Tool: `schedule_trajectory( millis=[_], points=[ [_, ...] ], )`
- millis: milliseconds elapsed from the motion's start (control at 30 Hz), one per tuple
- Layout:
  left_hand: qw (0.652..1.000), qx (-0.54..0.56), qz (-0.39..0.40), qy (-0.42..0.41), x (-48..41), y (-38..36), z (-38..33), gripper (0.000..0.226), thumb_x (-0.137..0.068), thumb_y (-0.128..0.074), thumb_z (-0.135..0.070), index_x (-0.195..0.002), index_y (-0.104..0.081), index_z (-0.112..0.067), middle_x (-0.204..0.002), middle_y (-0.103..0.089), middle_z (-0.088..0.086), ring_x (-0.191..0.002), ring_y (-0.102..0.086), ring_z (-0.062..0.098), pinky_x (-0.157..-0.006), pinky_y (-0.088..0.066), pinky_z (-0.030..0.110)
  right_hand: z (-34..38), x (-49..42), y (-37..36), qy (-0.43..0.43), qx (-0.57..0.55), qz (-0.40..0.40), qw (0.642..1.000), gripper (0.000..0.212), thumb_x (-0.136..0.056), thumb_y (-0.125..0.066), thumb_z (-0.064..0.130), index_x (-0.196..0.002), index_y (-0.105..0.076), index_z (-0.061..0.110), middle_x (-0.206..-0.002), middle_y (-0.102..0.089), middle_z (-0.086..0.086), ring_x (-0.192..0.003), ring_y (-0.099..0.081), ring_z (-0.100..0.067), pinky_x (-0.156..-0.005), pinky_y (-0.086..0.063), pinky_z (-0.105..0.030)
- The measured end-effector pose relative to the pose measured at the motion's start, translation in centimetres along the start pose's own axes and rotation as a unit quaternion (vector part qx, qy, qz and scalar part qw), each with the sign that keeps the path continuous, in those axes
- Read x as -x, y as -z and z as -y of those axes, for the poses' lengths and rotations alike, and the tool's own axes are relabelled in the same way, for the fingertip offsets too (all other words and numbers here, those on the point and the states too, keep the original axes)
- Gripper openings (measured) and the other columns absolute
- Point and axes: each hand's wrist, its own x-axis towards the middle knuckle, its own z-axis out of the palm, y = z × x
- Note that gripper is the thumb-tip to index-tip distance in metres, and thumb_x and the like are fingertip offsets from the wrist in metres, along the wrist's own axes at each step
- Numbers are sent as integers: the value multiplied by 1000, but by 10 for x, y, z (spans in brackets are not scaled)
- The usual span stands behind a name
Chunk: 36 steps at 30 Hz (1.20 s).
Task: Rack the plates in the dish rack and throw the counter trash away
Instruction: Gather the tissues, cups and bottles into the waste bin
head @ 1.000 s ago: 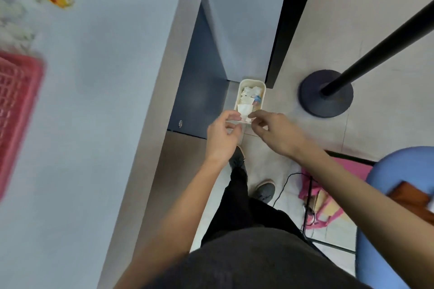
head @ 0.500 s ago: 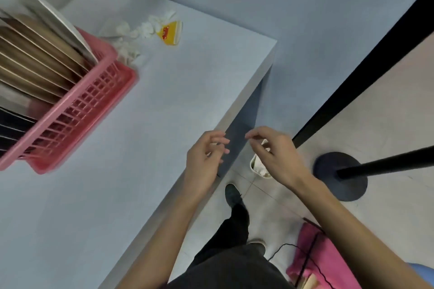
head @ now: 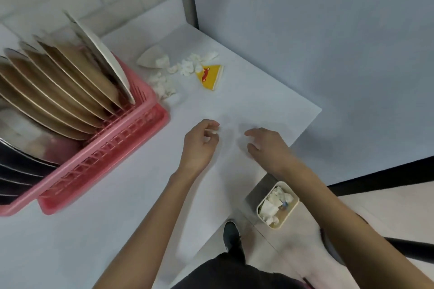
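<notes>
Several brown and white plates (head: 70, 82) stand upright in the pink dish rack (head: 141, 124) at the left of the white counter (head: 117, 206). Crumpled white paper scraps (head: 185, 68), a yellow wrapper (head: 209, 76) and a beige triangular piece (head: 150, 58) lie at the counter's far side, beyond the rack. My left hand (head: 199, 145) and my right hand (head: 267, 148) hover over the counter near its right edge. Both have loosely curled fingers and I see nothing held in them. A small cream bin (head: 291, 213) with paper scraps inside stands on the floor below the counter's edge.
A grey-blue wall panel rises to the right of the counter, and a tiled wall stands behind it. My dark shoe (head: 231, 234) is on the floor beside the bin. A black strip runs along the floor at the right.
The view swung up from the floor bin to the counter. Both hands rose from over the bin, where they pinched a scrap, and now hover above the counter's right edge holding nothing.
</notes>
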Motion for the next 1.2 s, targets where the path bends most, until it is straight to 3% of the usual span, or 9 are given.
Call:
schedule_trajectory(
  millis=[67,167,233,500,667,833,933,1067,1200],
  points=[
    [997,-63,4,-33,-35,1,1,28,-90,-60,-5,-116,-64,-15,-119,-65,-5,-98,-60,11,-84,-43,11,-1,-8,-4,7,66,-5,998,39,-93,-48,15,-130,-59,12,-127,-59,-7,-112,-57,-29,-90,-47,-33],
    [984,-146,0,-102,-87,-1,1,37,-88,-62,-9,-125,-59,-13,-129,-59,3,-114,-56,22,-96,-46,33,2,-15,-3,-2,96,-36,995,34,-91,-47,14,-120,-65,13,-117,-66,-5,-102,-61,-29,-84,-50,-35],
    [969,-212,-5,-125,-119,-4,0,44,-87,-62,-11,-131,-55,-12,-136,-54,7,-123,-48,28,-97,-45,40,2,-20,-1,-15,108,-42,993,31,-90,-47,15,-112,-69,14,-109,-69,-5,-98,-62,-29,-83,-51,-35],
    [925,-365,29,-102,-192,-8,11,60,-93,-60,-38,-144,-43,-9,-156,-35,6,-145,-27,25,-110,-33,43,3,-52,15,-33,115,3,993,27,-93,-48,23,-113,-67,23,-102,-66,-5,-98,-60,-27,-79,-48,-34],
    [952,-263,-37,-155,-165,-11,34,46,-91,-64,-23,-134,-56,-7,-141,-53,10,-135,-41,29,-110,-37,42,25,-99,40,3,71,5,997,22,-90,-52,22,-103,-69,23,-98,-67,-7,-82,-62,-23,-78,-54,-35],
    [968,-192,-73,-148,-159,-13,37,42,-85,-56,-7,-126,-59,-1,-123,-59,15,-119,-46,31,-102,-42,40,77,-164,52,104,0,-10,995,16,-88,-57,15,-94,-71,18,-86,-68,-2,-70,-63,-19,-69,-55,-31],
    [965,-189,-94,-157,-158,-13,34,34,-86,-52,-1,-119,-61,2,-117,-59,18,-112,-47,33,-95,-44,38,108,-208,46,160,-20,-15,987,17,-87,-56,9,-94,-72,9,-91,-69,-3,-80,-64,-16,-74,-52,-24],
    [968,-181,-94,-146,-160,-12,33,46,-86,-53,2,-132,-55,-3,-133,-50,16,-125,-43,32,-106,-40,37,138,-267,25,205,-12,-16,979,21,-86,-56,9,-102,-70,5,-99,-67,-8,-87,-58,-16,-82,-47,-26],
    [968,-196,-83,-129,-163,-11,34,49,-83,-56,1,-132,-55,-2,-145,-40,21,-133,-36,35,-112,-34,38,161,-318,2,202,76,13,976,41,-88,-57,22,-125,-57,5,-121,-53,-17,-110,-53,-31,-90,-44,-31]
  ],
)
